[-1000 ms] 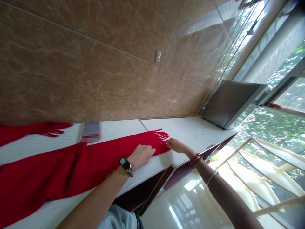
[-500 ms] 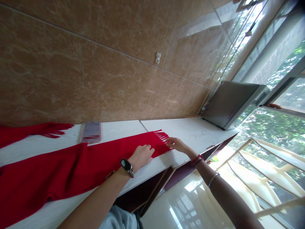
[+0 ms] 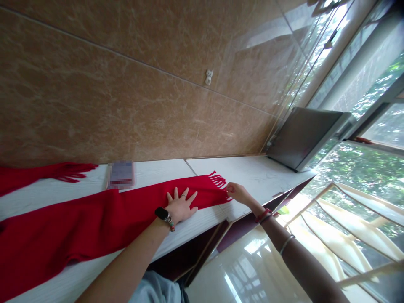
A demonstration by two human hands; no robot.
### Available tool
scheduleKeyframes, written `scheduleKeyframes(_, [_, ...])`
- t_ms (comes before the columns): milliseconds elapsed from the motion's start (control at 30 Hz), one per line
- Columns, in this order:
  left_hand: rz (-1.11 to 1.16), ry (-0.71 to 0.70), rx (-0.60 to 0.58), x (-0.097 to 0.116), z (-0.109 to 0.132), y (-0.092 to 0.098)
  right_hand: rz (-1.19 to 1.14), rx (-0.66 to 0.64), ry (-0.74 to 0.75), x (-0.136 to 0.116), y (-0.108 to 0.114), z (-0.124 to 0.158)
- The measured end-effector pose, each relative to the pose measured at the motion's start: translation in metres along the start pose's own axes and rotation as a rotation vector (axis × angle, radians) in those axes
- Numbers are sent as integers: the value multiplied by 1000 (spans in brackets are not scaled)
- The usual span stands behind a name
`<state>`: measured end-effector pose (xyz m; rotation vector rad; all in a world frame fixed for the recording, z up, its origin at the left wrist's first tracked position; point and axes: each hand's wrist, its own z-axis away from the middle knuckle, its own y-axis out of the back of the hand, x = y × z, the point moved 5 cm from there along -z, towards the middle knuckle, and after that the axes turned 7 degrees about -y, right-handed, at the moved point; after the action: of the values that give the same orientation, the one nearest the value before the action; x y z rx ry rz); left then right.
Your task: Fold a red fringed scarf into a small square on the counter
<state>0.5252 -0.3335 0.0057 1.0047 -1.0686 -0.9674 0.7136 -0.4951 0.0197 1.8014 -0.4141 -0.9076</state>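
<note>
The left hand (image 3: 181, 208) rests flat, fingers spread, on the scarf (image 3: 142, 206) near the counter's (image 3: 246, 168) front edge, the right hand (image 3: 236, 192) pinching its fringe (image 3: 217, 180), that end seemingly straightened, the creased stretch leftward apparently unsmoothed.

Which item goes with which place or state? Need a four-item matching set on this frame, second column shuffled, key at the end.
Things:
1. Left hand
2. Right hand
3. Smartwatch
4. White cat-shaped ornament

Places or states:
A. Dark-faced, worn at the wrist
B. On the brown tiled wall
C. Fingers spread on the red scarf
D. Fingers pinched together at the fringe

Pairs: 1-C, 2-D, 3-A, 4-B
</note>
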Motion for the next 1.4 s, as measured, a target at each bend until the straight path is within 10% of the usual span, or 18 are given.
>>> scheduleKeyframes(300, [-65,-64,52,11,2,5,66,-117,1,1,-13,9])
scheduleKeyframes(567, [-293,-545,235,35,12,19,157,-207,547,-25,-1,31])
scheduleKeyframes(1400, [34,-238,358,-9,-10,35,209,72,537,-38,-19,18])
